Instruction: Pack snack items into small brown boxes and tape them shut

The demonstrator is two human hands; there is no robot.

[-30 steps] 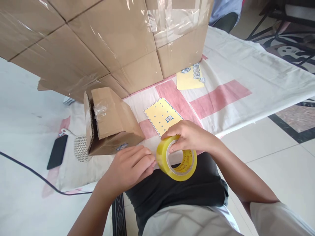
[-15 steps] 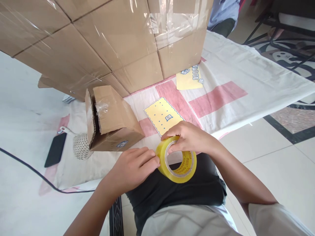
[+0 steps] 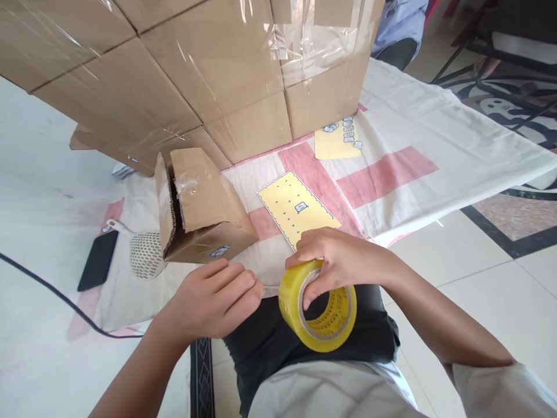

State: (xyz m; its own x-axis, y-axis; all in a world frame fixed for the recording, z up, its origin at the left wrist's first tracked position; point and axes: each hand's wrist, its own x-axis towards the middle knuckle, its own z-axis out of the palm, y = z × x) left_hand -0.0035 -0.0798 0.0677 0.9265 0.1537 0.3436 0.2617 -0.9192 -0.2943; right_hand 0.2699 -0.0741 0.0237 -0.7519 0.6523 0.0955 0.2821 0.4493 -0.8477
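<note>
A roll of yellow packing tape (image 3: 289, 297) is held above my lap. My right hand (image 3: 333, 258) grips its upper rim, thumb inside the cardboard core and fingers over the outer side. To the left of the roll, apart from it, my left hand (image 3: 221, 299) is closed with thumb and fingers pressed together. Whatever is between its fingertips, if anything, I cannot make out. Just beyond my hands, a yellow card (image 3: 289, 206) with blue marks lies on the cloth. A small cardboard box (image 3: 209, 200) with raised flaps rests on its side beyond my left hand.
Large cardboard boxes (image 3: 213, 64) wrapped in clear film stand stacked at the back. A second yellow sheet (image 3: 335, 145) lies against them. On the left are a black phone (image 3: 98, 261), a white mesh scoop (image 3: 148, 254) and a black cable (image 3: 52, 299). Pink-and-white cloth (image 3: 400, 197) covers the table.
My left hand has moved left, away from the tape roll it was touching. My right hand has brought the roll slightly down and to the right, toward my body.
</note>
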